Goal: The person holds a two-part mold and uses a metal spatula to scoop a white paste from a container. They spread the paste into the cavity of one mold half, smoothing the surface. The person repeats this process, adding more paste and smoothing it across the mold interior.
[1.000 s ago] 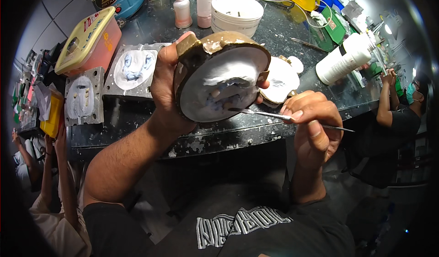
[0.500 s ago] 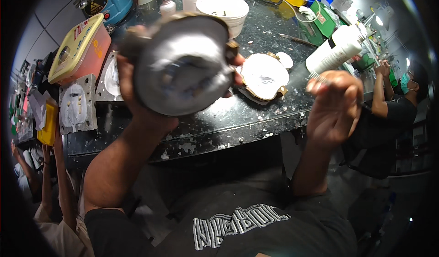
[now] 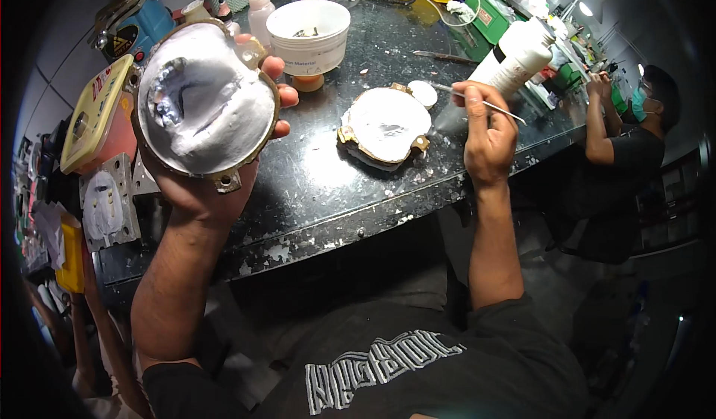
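Note:
My left hand grips a round metal flask half from beneath, its fingers curled past the right rim. White plaster fills this half and faces me, with a dark, shiny, curved hollow at its left side. Over the bench's right part, my right hand pinches a thin metal hand tool, held roughly level. I cannot make out the tool's tip shape. Between my hands, a second plaster-filled flask half lies on the bench, plaster side up. A small white disc sits beside its upper right edge.
A white tub stands behind, with a pink bottle beside it. At left are a yellow-lidded box and a square metal flask half. A white bottle leans at right, near a masked co-worker.
The held flask half has turned from its smooth metal back to its plaster face and moved left. My right hand has shifted left, and the tool has swung level in its fingers.

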Demonstrator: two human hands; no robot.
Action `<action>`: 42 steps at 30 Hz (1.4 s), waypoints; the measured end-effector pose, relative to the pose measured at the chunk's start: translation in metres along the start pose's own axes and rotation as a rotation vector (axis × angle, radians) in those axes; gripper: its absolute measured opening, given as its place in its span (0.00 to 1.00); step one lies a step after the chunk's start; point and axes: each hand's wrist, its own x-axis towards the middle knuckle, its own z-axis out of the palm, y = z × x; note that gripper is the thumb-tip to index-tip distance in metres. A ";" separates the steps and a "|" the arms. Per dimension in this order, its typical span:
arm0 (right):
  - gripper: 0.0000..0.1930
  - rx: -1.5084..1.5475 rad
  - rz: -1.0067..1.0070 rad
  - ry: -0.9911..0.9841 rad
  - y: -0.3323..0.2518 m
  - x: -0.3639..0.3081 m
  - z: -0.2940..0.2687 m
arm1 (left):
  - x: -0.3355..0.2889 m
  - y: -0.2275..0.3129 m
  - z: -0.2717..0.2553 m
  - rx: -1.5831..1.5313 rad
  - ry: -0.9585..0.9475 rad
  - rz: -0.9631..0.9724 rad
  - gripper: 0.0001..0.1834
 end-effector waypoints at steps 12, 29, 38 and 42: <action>0.09 -0.058 -0.034 0.050 0.004 -0.003 -0.002 | 0.000 -0.016 0.006 0.043 0.054 -0.129 0.50; 0.12 0.208 0.044 0.214 -0.024 -0.010 0.001 | 0.004 -0.021 0.000 0.052 0.136 -0.164 0.55; 0.12 0.741 -0.112 -0.218 -0.084 -0.014 0.001 | 0.005 -0.017 0.017 0.266 0.103 -0.160 0.47; 0.10 0.670 -0.150 -0.268 -0.093 -0.006 0.007 | 0.006 -0.018 0.017 0.286 0.048 -0.154 0.45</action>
